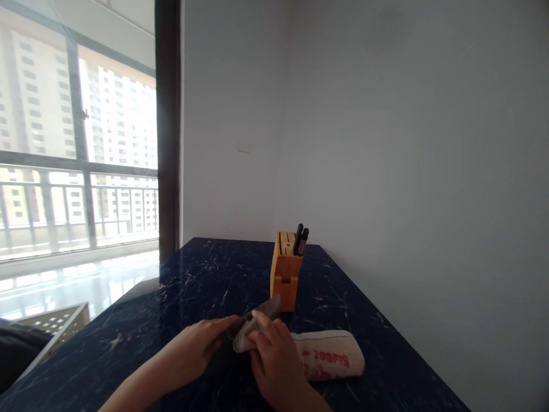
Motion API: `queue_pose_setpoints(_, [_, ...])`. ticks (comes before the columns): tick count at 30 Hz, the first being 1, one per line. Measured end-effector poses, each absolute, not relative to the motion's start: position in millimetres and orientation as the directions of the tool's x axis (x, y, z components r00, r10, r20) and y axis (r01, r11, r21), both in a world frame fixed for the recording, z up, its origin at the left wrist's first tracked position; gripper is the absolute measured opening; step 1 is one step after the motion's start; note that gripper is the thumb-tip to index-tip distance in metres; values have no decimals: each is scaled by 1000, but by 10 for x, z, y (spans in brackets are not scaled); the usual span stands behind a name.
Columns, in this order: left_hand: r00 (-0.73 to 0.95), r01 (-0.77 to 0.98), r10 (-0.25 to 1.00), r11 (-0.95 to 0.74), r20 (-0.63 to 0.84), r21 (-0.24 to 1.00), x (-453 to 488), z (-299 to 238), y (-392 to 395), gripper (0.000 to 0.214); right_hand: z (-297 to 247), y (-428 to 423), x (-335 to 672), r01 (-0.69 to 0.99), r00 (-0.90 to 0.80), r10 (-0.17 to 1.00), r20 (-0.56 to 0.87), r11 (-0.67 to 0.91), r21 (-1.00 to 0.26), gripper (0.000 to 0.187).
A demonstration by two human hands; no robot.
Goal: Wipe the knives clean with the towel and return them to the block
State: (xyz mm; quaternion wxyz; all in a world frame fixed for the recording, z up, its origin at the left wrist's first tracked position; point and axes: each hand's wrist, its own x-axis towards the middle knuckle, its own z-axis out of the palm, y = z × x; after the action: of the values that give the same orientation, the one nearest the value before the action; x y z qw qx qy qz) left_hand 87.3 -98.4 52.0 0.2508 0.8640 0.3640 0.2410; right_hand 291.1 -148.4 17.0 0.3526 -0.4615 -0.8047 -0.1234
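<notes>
My left hand (201,340) is closed around the handle end of a knife (271,307), whose wide grey blade points away and to the right. In my right hand (277,356) is a crumpled whitish cloth (243,339), pressed against the blade with the fingers. Part of the blade and most of the handle are hidden by my hands. Just beyond the blade tip stands a wooden knife block (286,286). Beside my right hand lies a rolled or folded pale towel (349,343) with red lettering, partly covered by that hand.
Two black-handled knives (301,240) stick up from the right side of the block, next to several slots. Everything rests on a dark blue marbled table (214,274). A wall stands along its right side. At the lower left is a perforated chair (55,329).
</notes>
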Motion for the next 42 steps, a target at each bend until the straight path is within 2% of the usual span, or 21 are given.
queue_pose_setpoints(4, [678,535,697,-685,233,495,952,523,-1079,50,151,-1490,2904,844,-371,679,634,530,-74,25])
queue_pose_setpoints(7, [686,527,686,-698,243,485,980,532,-1095,50,101,-1459,2884,859,-360,694,624,507,-68,28])
queue_pose_setpoints(12, [668,556,716,-661,202,504,965,546,-1074,33,65,-1438,2863,864,-344,718,605,495,-95,25])
queue_pose_setpoints(15, [612,660,770,-623,180,420,935,553,-1059,24,88,-1452,2870,851,-327,723,609,505,-143,24])
queue_pose_setpoints(19, [439,834,874,-483,208,267,917,552,-1031,42,112,-1455,2893,826,-289,714,638,522,-211,22])
queue_pose_setpoints(23, [362,876,898,-419,251,238,939,554,-1031,53,77,-1422,2933,808,-242,694,678,531,-256,22])
queue_pose_setpoints(29, [351,864,916,-396,193,310,872,515,-980,56,-6,-1320,3038,770,-145,669,728,539,-341,23])
queue_pose_setpoints(34, [292,818,955,-279,55,503,808,423,-850,59,45,-1245,3152,804,-1,655,755,450,-389,19])
queue_pose_setpoints(36, [272,792,962,-236,20,564,803,361,-809,61,97,-1267,3159,834,-8,648,762,424,-352,17])
queue_pose_setpoints(42, [256,704,967,-188,3,685,838,79,-715,62,88,-1419,2907,870,-263,690,674,472,-144,20])
